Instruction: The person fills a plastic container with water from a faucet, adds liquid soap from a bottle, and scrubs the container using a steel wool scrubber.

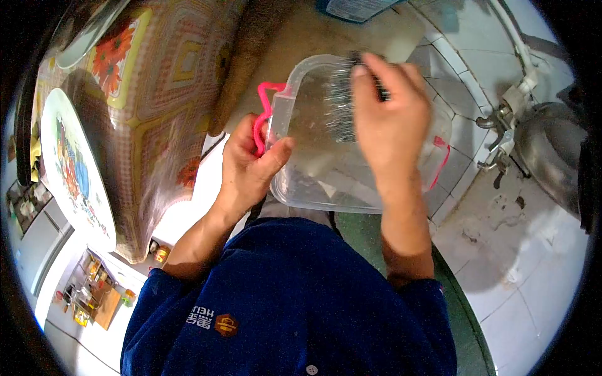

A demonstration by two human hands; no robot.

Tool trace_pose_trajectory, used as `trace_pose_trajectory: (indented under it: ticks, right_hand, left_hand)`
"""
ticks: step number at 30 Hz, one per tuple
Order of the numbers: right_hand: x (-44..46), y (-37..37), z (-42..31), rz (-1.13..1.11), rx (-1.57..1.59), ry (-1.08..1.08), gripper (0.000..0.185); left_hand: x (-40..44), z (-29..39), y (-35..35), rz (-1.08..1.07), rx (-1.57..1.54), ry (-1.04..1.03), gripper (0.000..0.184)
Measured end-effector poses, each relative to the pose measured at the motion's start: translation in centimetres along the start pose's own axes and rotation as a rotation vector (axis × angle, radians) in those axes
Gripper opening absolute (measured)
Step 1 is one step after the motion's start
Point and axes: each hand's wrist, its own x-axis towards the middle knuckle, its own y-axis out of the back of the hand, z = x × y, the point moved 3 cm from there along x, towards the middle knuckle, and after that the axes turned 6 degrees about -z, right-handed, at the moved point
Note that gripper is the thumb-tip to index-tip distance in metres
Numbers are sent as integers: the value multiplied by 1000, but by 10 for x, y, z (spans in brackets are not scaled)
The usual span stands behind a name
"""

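A clear plastic box (323,202) is held in front of my body, its open side showing. My left hand (248,164) is closed on its left rim, beside a bright pink handle (266,100), with the thumb over the edge. Over the box, my right hand (394,116) grips a scrub brush (340,106) with pale and dark bristles pointing left. The brush's handle is mostly hidden by the fingers. Whether the bristles touch the plastic, I cannot tell. A second pink handle (443,166) shows at the box's right side.
A table with a checked, flowered cloth (169,81) stands at the left, with an oval decorated plate (78,169) near it. Metal taps (498,135) and a metal basin (552,160) are on the right by a tiled wall. Part of a blue object (354,9) shows at the top.
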Motion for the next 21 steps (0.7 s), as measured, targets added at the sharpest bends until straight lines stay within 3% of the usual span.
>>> trace_pose_trajectory:
  ticks: [3,7,10,12,14,17,21]
  right_hand:
    - [-13,-23,-37,-164,223,240,18]
    - [-2,-9,-17,-101,56,203,17]
    - [-6,-17,-22,-122,101,145,16]
    - [-19,-27,-38,-165,207,316,16]
    - [-18,-17,-29,-228,77,235,18]
    - [-17,-21,-10,-131,90,141,16]
    - [-33,-15,-25,-124,190,238,19]
  left_hand:
    - [1,9,-2,11,-49,11,23]
    - [1,7,-1,2,-48,2,23]
    - [2,0,0,-5,24,-28,22]
    - [2,-2,2,25,-42,-17,23]
    - [1,6,-1,14,-115,0,22]
    - [4,0,-3,-17,-66,-25,22]
    - [3,3,-6,-19,-33,-42,23]
